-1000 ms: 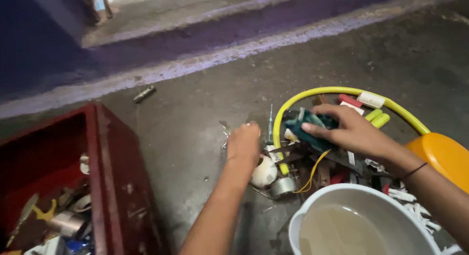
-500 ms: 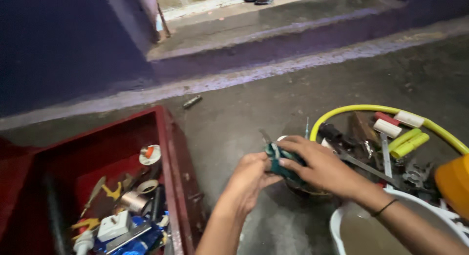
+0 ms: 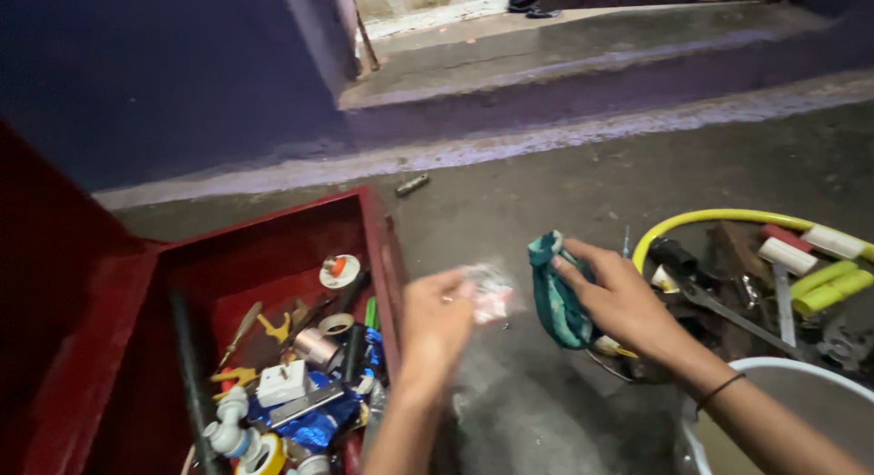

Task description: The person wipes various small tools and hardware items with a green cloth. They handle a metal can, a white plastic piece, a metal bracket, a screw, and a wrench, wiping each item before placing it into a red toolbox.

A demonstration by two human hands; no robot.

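The person is crouched over a rough concrete floor, both arms reaching forward. The left hand is raised near the rim of an open red metal toolbox, its fingers pinched together on a small clear plastic packet with something pale and reddish inside — the packet is blurred, so its contents cannot be made out. The right hand sits just to the right of it, fingers closed round a crumpled teal cloth that hangs down from the grip, just beside the packet but not touching it. Inside the toolbox lies a jumble: a roll of white tape toward the back, a silvery metal fitting, a white switch block, white pipe fittings at the near edge, and a black rod running along the left side. Off to the right, behind the right wrist, a yellow hose curves around a heap of tools, with a pair of yellow-green cylinders and a long grey metal tool among them. A white bucket stands under the right forearm, only its rim in sight. Farther back, a small dark cylinder lies alone on the floor near a raised step — well apart from everything else.
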